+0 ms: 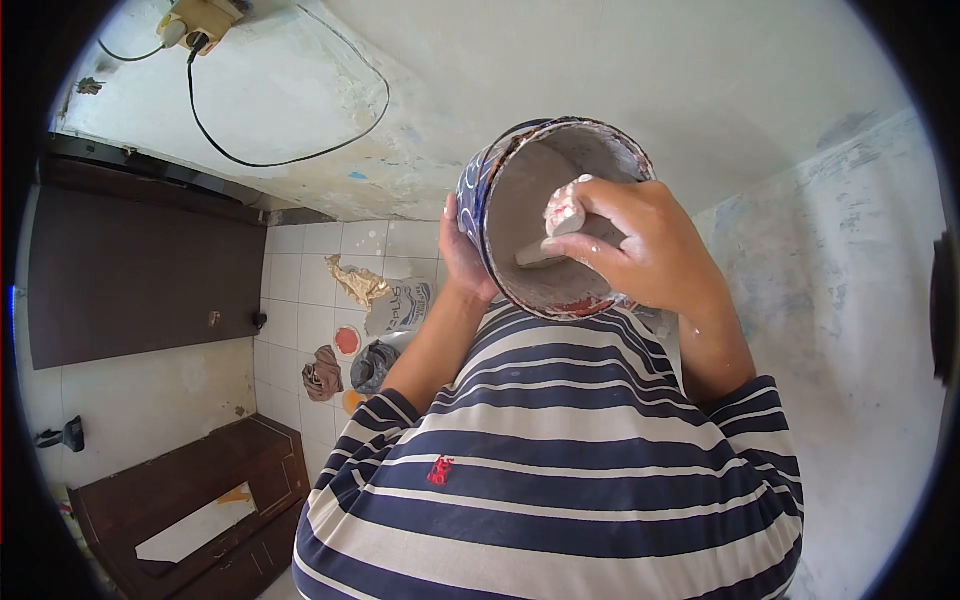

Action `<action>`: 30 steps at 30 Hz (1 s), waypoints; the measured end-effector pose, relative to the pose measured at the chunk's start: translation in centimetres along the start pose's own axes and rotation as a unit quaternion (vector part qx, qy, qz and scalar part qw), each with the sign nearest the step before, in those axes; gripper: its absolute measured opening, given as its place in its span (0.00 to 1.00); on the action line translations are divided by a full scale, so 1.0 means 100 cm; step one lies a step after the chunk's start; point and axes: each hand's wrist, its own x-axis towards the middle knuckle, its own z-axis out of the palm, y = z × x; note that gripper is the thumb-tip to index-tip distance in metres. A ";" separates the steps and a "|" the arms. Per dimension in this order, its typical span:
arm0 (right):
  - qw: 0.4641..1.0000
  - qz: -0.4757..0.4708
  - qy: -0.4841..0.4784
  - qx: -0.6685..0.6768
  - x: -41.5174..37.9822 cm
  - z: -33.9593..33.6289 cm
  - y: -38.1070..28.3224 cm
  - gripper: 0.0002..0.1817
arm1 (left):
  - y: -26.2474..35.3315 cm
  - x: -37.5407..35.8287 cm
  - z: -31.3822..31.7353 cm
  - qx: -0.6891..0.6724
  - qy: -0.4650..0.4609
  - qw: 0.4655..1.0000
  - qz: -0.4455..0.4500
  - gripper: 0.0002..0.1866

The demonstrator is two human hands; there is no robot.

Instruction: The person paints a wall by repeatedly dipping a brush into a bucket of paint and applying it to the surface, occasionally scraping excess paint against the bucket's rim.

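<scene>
One handle [564, 214] between right fingers [606, 196]

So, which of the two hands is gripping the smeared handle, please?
The right hand, closed around the handle at the mouth of the bucket; the left hand instead holds the bucket's outer side.

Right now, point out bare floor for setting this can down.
Bare tiles lie between the dark brown panel and the printed sack. Crowded: beside that sack, where the red disc, brown bundle and dark plastic bag sit close together.
</scene>
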 end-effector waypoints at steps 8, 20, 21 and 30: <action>0.956 0.023 0.215 0.201 -0.039 -0.012 0.014 0.12 | 0.000 -0.008 0.009 0.039 0.077 0.996 0.028 0.37; 0.773 0.126 0.482 0.393 -0.055 0.027 0.033 0.14 | -0.008 -0.010 -0.025 -0.031 0.070 0.993 -0.088 0.35; 0.768 0.137 0.498 0.377 -0.054 0.032 0.033 0.13 | -0.006 -0.014 -0.020 -0.028 0.070 0.993 -0.091 0.35; 0.754 0.161 0.559 0.304 -0.047 0.065 0.038 0.12 | 0.008 -0.020 -0.015 0.120 0.109 0.974 -0.159 0.27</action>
